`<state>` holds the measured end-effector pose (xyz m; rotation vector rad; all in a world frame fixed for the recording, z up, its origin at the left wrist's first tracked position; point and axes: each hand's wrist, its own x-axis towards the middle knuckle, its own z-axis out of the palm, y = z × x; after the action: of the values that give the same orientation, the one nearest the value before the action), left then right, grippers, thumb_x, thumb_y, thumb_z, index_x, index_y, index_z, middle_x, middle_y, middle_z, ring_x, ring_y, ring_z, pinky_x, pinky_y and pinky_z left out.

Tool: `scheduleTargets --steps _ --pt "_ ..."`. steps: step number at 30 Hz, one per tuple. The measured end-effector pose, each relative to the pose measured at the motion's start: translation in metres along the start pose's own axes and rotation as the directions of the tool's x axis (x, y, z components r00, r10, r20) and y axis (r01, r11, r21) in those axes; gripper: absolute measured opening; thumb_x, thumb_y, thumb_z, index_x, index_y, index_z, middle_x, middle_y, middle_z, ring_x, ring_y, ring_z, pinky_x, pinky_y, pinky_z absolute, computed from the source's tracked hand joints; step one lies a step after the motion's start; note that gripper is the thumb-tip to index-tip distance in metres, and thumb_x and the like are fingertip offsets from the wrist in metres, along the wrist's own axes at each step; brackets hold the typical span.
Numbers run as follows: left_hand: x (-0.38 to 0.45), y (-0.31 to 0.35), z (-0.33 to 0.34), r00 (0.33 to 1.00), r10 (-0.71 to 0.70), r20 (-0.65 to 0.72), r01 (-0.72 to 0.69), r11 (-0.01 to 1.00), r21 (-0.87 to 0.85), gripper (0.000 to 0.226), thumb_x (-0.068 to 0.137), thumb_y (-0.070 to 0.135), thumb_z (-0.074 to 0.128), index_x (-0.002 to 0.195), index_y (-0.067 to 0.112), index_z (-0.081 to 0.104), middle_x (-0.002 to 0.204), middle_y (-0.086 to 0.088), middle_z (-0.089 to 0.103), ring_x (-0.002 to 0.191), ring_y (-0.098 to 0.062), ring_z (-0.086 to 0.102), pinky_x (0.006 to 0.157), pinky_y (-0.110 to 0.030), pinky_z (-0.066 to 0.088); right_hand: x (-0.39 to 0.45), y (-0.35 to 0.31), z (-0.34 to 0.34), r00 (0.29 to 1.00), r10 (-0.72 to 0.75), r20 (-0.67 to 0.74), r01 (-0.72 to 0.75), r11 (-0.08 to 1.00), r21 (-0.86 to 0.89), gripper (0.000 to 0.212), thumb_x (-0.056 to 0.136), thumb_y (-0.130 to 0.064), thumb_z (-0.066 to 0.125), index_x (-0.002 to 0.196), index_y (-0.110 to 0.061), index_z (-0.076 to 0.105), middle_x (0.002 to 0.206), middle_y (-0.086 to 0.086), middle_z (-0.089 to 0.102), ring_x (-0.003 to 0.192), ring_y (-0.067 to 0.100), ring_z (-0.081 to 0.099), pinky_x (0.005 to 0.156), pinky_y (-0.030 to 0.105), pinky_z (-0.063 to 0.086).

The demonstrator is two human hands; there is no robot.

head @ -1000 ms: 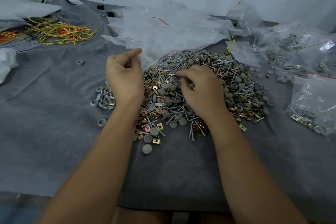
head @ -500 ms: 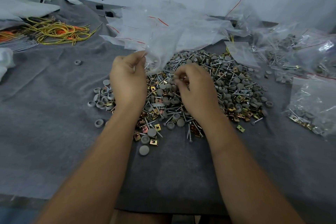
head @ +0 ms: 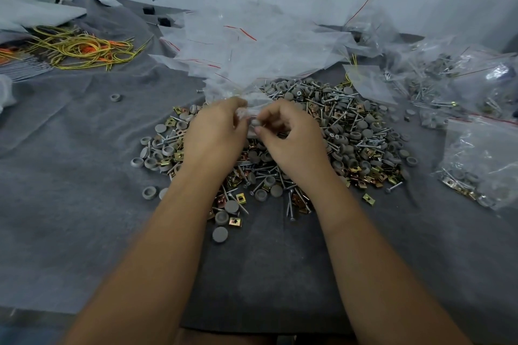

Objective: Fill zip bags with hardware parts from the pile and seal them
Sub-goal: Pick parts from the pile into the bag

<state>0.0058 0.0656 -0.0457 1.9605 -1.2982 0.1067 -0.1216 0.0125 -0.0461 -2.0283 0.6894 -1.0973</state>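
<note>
Holding a clear zip bag [head: 246, 105] by its mouth just above the pile [head: 330, 131], the left hand [head: 213, 134] pinched one edge of the plastic between thumb and fingers, while the right hand [head: 291, 137] pinched a small grey cap [head: 255, 122] at its fingertips, right at the bag's opening. Both hands were curled, not spread, and nearly touching each other over the near side of the pile on the grey-covered bench [head: 84, 204].

The likeliest slip looked to be at the mouth: the film was limp and crumpled, so if the opening had not been held apart the cap could have struck the lip and dropped back among the screws, clips and caps. Whether the mouth was actually open could not be told, as the plastic was blurred there. The held bag also merged with the heap of empty bags [head: 252, 45] behind it, so a neighbouring bag could have been caught up with it. Sharp screw points could have snagged or pierced the thin film. Filled bags [head: 482, 159] lay well apart to the right.
</note>
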Motion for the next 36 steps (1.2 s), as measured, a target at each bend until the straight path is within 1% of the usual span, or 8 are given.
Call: scheduleTargets --steps 5,10,17,21,24,27,32,36 --pt "-0.002 0.006 -0.002 0.997 -0.073 0.012 0.074 0.989 -0.127 0.013 0.093 0.034 0.058 0.090 0.025 0.067 0.077 0.008 0.067 0.069 -0.015 0.063 0.064 -0.034 0.052 0.001 0.002 -0.001 0.999 -0.023 -0.048 0.017 0.991 -0.133 0.014 0.085 -0.010 0.069 0.086 -0.023 0.063 0.080 -0.016 0.062 0.077 -0.001 0.059 0.065 0.009 0.045" --pt "0.000 0.005 -0.002 0.995 -0.077 -0.064 0.055 0.957 -0.285 0.017 0.091 0.030 0.060 0.075 0.024 0.059 0.071 0.012 0.057 0.067 -0.005 0.053 0.058 -0.027 0.039 0.003 0.006 -0.004 0.976 -0.150 -0.160 0.089 0.937 -0.338 0.008 0.081 -0.015 0.074 0.087 -0.017 0.069 0.082 -0.018 0.053 0.076 0.001 0.047 0.069 0.023 0.040" --pt "0.001 0.004 -0.001 0.999 -0.048 -0.003 0.045 0.955 -0.292 0.023 0.088 0.041 0.053 0.078 0.021 0.060 0.094 0.008 0.064 0.111 -0.019 0.051 0.097 -0.040 0.028 0.003 0.007 -0.003 0.963 -0.175 -0.205 0.100 0.939 -0.330 0.009 0.078 -0.018 0.077 0.085 -0.018 0.072 0.116 0.002 0.048 0.105 0.016 0.050 0.082 0.013 0.038" --pt "-0.003 0.007 -0.001 0.999 0.026 -0.019 -0.031 0.926 -0.375 0.016 0.087 0.036 0.053 0.074 0.028 0.053 0.086 0.009 0.057 0.093 -0.010 0.052 0.092 -0.034 0.031 0.003 0.006 -0.005 0.982 -0.150 -0.117 0.097 0.923 -0.372 0.011 0.081 -0.017 0.074 0.091 -0.017 0.072 0.112 0.002 0.057 0.101 0.017 0.056 0.078 0.025 0.045" --pt "-0.002 0.006 -0.003 0.995 0.023 -0.095 -0.067 0.869 -0.490 0.018 0.088 0.032 0.058 0.073 0.033 0.049 0.082 -0.002 0.050 0.071 -0.002 0.045 0.067 -0.017 0.036 0.002 0.005 -0.006 0.988 -0.143 -0.061 0.100 0.887 -0.451 0.009 0.082 -0.015 0.070 0.091 -0.015 0.067 0.094 0.000 0.062 0.088 0.019 0.057 0.074 0.037 0.051" --pt "-0.004 0.008 -0.003 0.999 0.003 -0.041 -0.026 0.815 -0.578 0.021 0.093 0.025 0.060 0.075 0.030 0.050 0.062 0.012 0.047 0.054 -0.002 0.041 0.051 -0.017 0.034 0.002 0.005 -0.006 0.985 -0.168 -0.038 0.126 0.854 -0.504 0.009 0.082 -0.017 0.068 0.090 -0.015 0.065 0.091 0.001 0.060 0.085 0.021 0.056 0.069 0.040 0.051" --pt "-0.006 0.012 -0.003 0.997 0.073 0.026 -0.044 0.807 -0.589 0.015 0.090 0.028 0.056 0.077 0.033 0.052 0.061 0.014 0.047 0.054 -0.001 0.041 0.050 -0.019 0.033 0.002 0.006 -0.007 0.983 -0.174 -0.052 0.131 0.875 -0.465 0.017 0.082 -0.017 0.072 0.099 -0.017 0.071 0.114 0.002 0.056 0.098 0.019 0.056 0.070 0.033 0.051" --pt "-0.005 0.010 -0.003 0.993 0.076 0.093 -0.009 0.816 -0.578 0.024 0.084 0.009 0.059 0.075 0.030 0.050 0.059 0.015 0.045 0.054 -0.001 0.040 0.050 -0.016 0.033 0.002 0.005 -0.008 0.986 -0.164 -0.019 0.139 0.884 -0.446 0.015 0.083 -0.014 0.068 0.098 -0.016 0.069 0.102 0.002 0.063 0.090 0.022 0.060 0.071 0.040 0.052"
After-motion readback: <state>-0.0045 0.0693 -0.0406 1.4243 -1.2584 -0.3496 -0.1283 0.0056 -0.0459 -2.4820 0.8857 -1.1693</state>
